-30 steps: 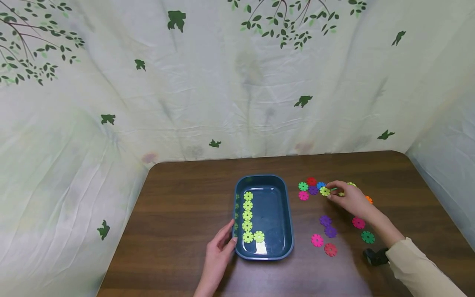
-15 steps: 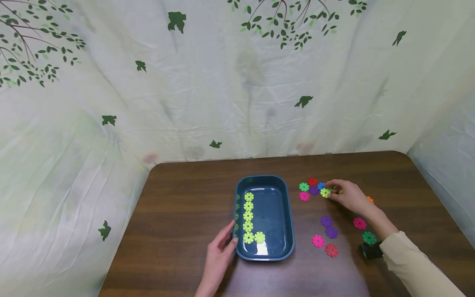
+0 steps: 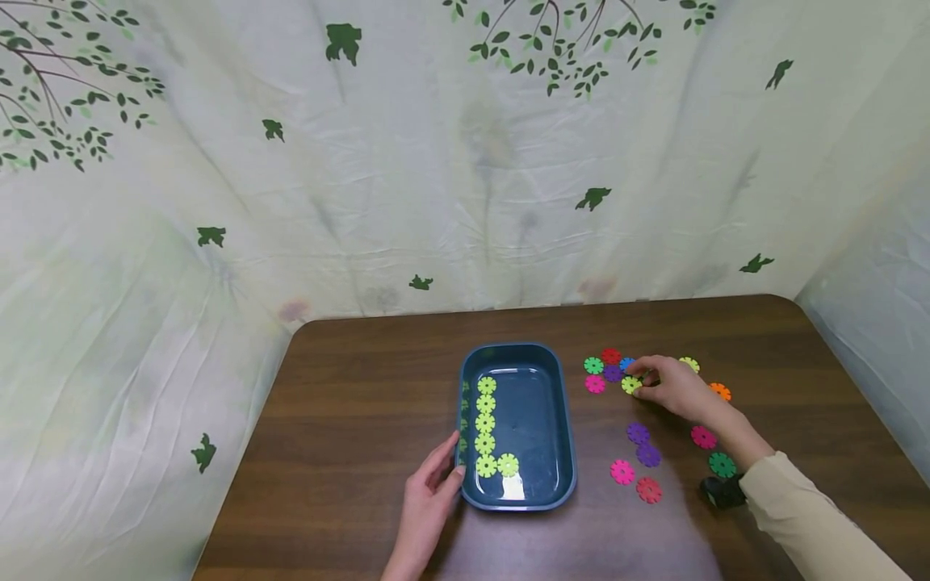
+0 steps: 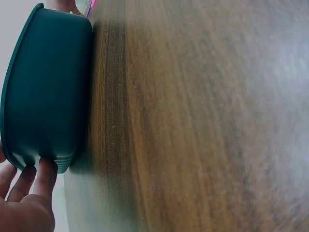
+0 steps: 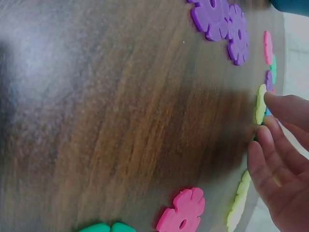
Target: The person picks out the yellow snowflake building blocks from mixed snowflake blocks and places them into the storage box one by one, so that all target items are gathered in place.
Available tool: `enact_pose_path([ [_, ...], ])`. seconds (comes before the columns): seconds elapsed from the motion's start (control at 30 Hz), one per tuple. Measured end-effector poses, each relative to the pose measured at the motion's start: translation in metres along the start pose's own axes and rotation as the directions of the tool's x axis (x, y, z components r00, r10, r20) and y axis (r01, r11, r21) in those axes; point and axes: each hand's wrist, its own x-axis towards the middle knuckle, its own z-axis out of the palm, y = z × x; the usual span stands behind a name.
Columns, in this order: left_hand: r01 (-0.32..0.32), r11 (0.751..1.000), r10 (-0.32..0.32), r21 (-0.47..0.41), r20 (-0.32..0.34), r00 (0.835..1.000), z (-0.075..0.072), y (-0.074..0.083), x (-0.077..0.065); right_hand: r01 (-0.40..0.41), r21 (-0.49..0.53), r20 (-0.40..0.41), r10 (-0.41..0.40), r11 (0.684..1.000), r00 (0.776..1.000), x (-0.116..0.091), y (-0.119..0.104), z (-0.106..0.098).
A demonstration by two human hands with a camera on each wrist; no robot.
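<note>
My left hand [image 3: 425, 500] rests against the left side of a dark blue plastic tray [image 3: 548, 496]. The left wrist view has its fairly straight fingers [image 4: 44, 181] touching the tray's outer wall. Inside the tray, yellow-green notched discs [image 3: 484, 423] form a column along the left, with one more disc [image 3: 508, 465] beside the lowest. Over at the right, my right hand [image 3: 679, 387] pinches a yellow-green disc [image 3: 630, 386] by its edge between thumb and fingertips, low over the table. The right wrist view has the thumb on this disc [image 5: 260, 104].
Right of the tray lie a red disc [image 3: 611, 356], purple discs [image 3: 648, 455], pink discs [image 3: 622, 472] and a dark green disc [image 3: 722, 465]. Another yellow-green disc [image 3: 689, 365] and an orange disc [image 3: 720, 391] are behind the right hand. A leaf-patterned curtain [image 3: 436, 161] borders the table.
My right hand has shifted slightly left with the yellow-green disc, baring the yellow-green and orange discs behind it. The left hand and tray hold their place.
</note>
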Motion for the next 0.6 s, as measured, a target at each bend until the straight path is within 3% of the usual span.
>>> enact_pose_path([
  [0.37,-0.002,1.0,0.002,-0.022,0.004,1.0,0.0003,0.0002,-0.0005,0.008,0.023,0.066,-0.009,1.0,0.998,-0.0013,-0.0069,0.0037],
  [0.6,-0.004,1.0,0.004,-0.023,-0.001,1.0,0.0005,-0.0003,-0.0003,0.025,-0.013,0.073,-0.024,1.0,0.997,-0.0016,-0.0044,0.0037],
])
